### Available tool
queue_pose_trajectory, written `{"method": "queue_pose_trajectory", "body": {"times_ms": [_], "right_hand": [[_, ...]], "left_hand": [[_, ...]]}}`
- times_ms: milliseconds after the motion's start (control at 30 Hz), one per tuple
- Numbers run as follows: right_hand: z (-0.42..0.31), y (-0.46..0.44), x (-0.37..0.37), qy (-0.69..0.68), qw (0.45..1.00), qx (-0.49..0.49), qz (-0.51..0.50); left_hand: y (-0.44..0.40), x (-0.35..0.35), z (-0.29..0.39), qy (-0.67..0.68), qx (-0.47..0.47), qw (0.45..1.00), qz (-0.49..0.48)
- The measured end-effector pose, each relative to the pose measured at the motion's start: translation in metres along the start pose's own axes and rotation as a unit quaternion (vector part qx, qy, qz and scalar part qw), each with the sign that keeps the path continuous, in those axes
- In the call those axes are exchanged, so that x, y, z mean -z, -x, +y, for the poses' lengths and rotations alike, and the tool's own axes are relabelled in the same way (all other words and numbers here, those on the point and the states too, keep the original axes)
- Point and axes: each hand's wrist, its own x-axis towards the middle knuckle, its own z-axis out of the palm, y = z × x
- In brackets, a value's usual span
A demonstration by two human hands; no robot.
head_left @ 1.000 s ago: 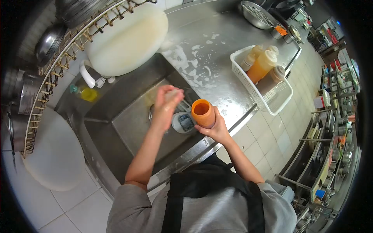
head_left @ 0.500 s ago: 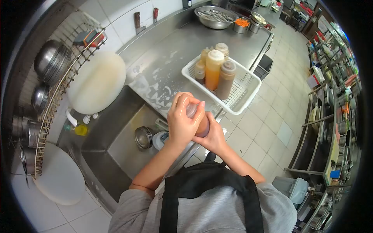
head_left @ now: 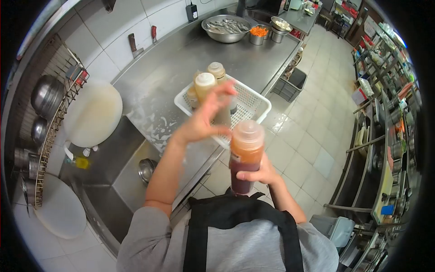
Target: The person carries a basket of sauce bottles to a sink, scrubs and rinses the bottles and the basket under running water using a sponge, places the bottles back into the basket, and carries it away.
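Note:
My right hand (head_left: 263, 173) is wrapped round a squeeze bottle (head_left: 247, 147), held nearly upright close to my apron. Dark red sauce fills its lower part, orange shows above, and a clear cap tops it. To the left of this bottle, my left hand (head_left: 201, 119) is raised with thumb and fingers curved apart, slightly blurred. It holds nothing that I can see. Just beyond it, a white perforated basket (head_left: 257, 100) holds several sauce bottles, among them a white-capped bottle (head_left: 205, 80). My left hand partly covers them.
A steel sink (head_left: 106, 174) with metal bowls (head_left: 147, 170) lies at the left. Suds wet the steel counter (head_left: 167, 68). At its far end stand a bowl of fish (head_left: 225, 28) and a pot of orange pieces (head_left: 258, 35). Two knives (head_left: 132, 44) hang on the wall.
My left hand has come off the bottle's cap and moved left, its fingers spreading. My right hand has brought the bottle closer and more upright. The view has shifted rightward.

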Motion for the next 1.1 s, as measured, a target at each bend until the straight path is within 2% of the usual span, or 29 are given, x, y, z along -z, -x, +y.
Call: {"method": "queue_pose_trajectory", "body": {"times_ms": [33, 100, 200, 233, 267, 300, 333, 367, 433, 467, 500, 533, 567, 667, 700, 733, 800, 833, 867, 933, 1000, 1067, 1100], "right_hand": [[-0.012, -0.001, 0.006, 0.068, 0.995, 0.062, 0.042], [-0.018, -0.007, 0.016, 0.168, 0.973, 0.074, 0.137], [-0.021, -0.022, 0.016, 0.321, 0.916, 0.06, 0.234], [-0.02, -0.028, 0.011, 0.371, 0.891, 0.048, 0.257], [-0.019, -0.033, 0.008, 0.419, 0.863, 0.036, 0.279], [-0.018, -0.039, 0.006, 0.431, 0.855, 0.086, 0.276], [-0.02, -0.042, 0.006, 0.392, 0.882, 0.068, 0.254], [-0.026, -0.042, 0.005, 0.35, 0.906, 0.048, 0.233], [-0.033, -0.045, 0.01, 0.242, 0.954, 0.041, 0.171], [-0.03, -0.048, 0.016, 0.216, 0.963, 0.058, 0.153], [-0.027, -0.052, 0.021, 0.191, 0.969, 0.077, 0.134], [-0.027, -0.056, 0.025, 0.169, 0.974, 0.097, 0.113], [-0.032, -0.059, 0.031, 0.177, 0.975, 0.086, 0.102], [-0.037, -0.079, 0.038, 0.164, 0.969, 0.142, 0.12], [-0.033, -0.089, 0.039, 0.148, 0.962, 0.171, 0.154], [-0.03, -0.098, 0.046, 0.229, 0.936, 0.186, 0.194], [-0.024, -0.116, 0.059, 0.385, 0.856, 0.212, 0.272], [-0.019, -0.12, 0.059, 0.386, 0.861, 0.156, 0.294], [-0.007, -0.126, 0.063, 0.407, 0.854, 0.146, 0.29], [0.029, -0.137, 0.076, 0.447, 0.839, 0.119, 0.287], [0.056, -0.141, 0.081, 0.446, 0.846, 0.081, 0.281], [0.075, -0.146, 0.085, 0.422, 0.854, 0.064, 0.298], [0.067, -0.147, 0.083, 0.423, 0.853, 0.016, 0.305]], "left_hand": [[0.0, 0.006, -0.009, -0.024, 0.023, 0.998, 0.058], [0.007, 0.02, -0.028, -0.121, 0.092, 0.976, 0.159], [0.008, -0.038, 0.006, -0.006, 0.147, 0.979, 0.139], [0.005, -0.057, 0.008, 0.0, 0.105, 0.983, 0.152], [0.0, -0.065, 0.013, -0.057, 0.112, 0.978, 0.164], [-0.007, -0.071, 0.017, -0.113, 0.117, 0.971, 0.175], [-0.012, -0.074, 0.018, -0.169, 0.121, 0.96, 0.185], [-0.02, -0.065, 0.017, -0.177, 0.135, 0.963, 0.153], [-0.034, -0.047, 0.019, -0.179, 0.131, 0.973, 0.069], [-0.041, -0.044, 0.02, -0.178, 0.127, 0.975, 0.026], [-0.048, -0.046, 0.023, -0.132, 0.113, 0.984, 0.035], [-0.053, -0.042, 0.019, -0.113, 0.097, 0.989, 0.0], [-0.058, -0.036, 0.014, -0.093, 0.079, 0.992, -0.032], [-0.079, -0.024, 0.01, 0.028, -0.023, 0.997, -0.073], [-0.087, -0.019, 0.008, 0.078, -0.062, 0.992, -0.077], [-0.096, 0.011, 0.001, -0.013, -0.068, 0.996, -0.051], [-0.109, 0.064, -0.008, -0.134, -0.056, 0.984, 0.101], [-0.113, 0.099, -0.028, -0.165, -0.024, 0.973, 0.158], [-0.113, 0.14, -0.061, -0.195, 0.009, 0.958, 0.212], [-0.097, 0.236, -0.149, -0.277, 0.166, 0.916, 0.237], [-0.072, 0.288, -0.214, -0.411, 0.323, 0.844, 0.121], [-0.054, 0.298, -0.253, -0.387, 0.384, 0.838, -0.012], [-0.045, 0.301, -0.272, -0.343, 0.338, 0.876, -0.013]]}}
